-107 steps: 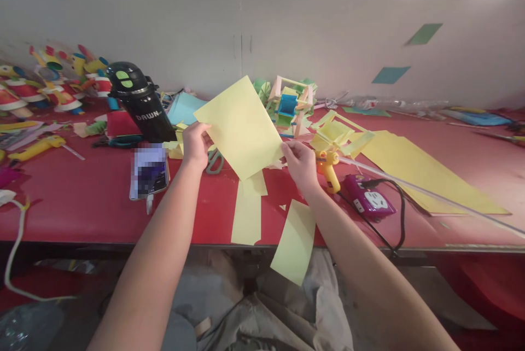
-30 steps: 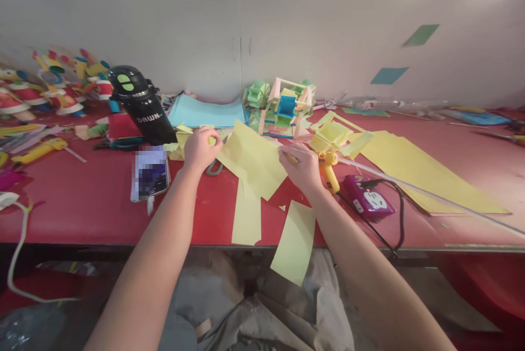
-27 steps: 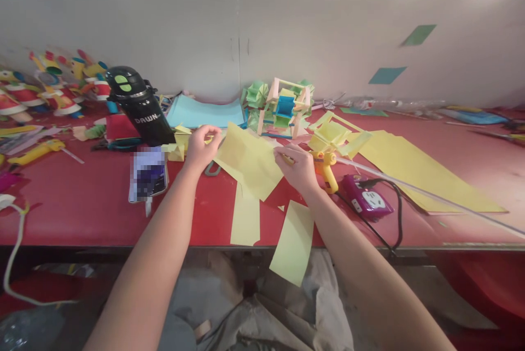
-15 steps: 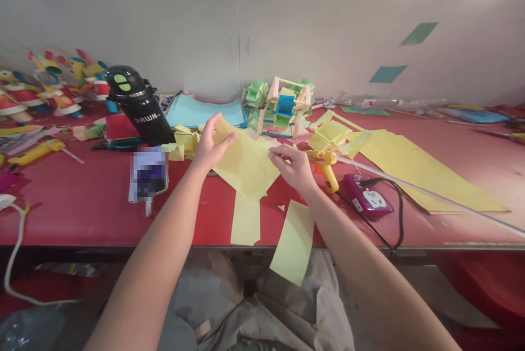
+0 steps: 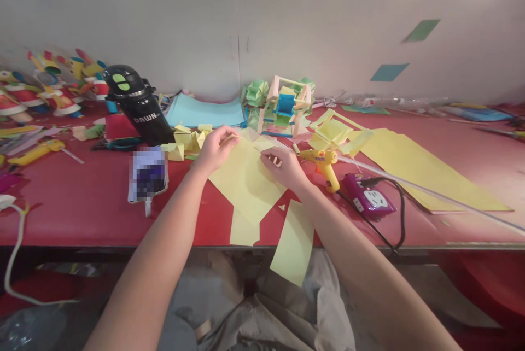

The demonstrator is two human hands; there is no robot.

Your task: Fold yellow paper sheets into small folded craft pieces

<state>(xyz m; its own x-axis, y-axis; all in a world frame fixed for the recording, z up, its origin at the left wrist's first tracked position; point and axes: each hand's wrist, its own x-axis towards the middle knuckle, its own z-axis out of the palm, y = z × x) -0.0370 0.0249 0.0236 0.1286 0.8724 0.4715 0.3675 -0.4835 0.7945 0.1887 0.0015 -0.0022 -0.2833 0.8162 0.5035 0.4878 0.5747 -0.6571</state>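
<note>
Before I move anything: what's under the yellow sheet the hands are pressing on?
Under the yellow sheet, a yellow strip sticks out at its near edge on the red table. Both hands, left and right, press it flat; anything else beneath is covered.

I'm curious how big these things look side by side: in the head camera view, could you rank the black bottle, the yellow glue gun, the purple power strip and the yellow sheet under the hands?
1. Yellow sheet
2. Black bottle
3. Purple power strip and yellow glue gun: they look alike, unranked.

I log: pale yellow paper sheet (image 5: 246, 181), red table (image 5: 82, 203), black flask (image 5: 139, 107), yellow glue gun (image 5: 324, 162), purple power strip (image 5: 369, 200), light blue paper (image 5: 205, 113).
</note>
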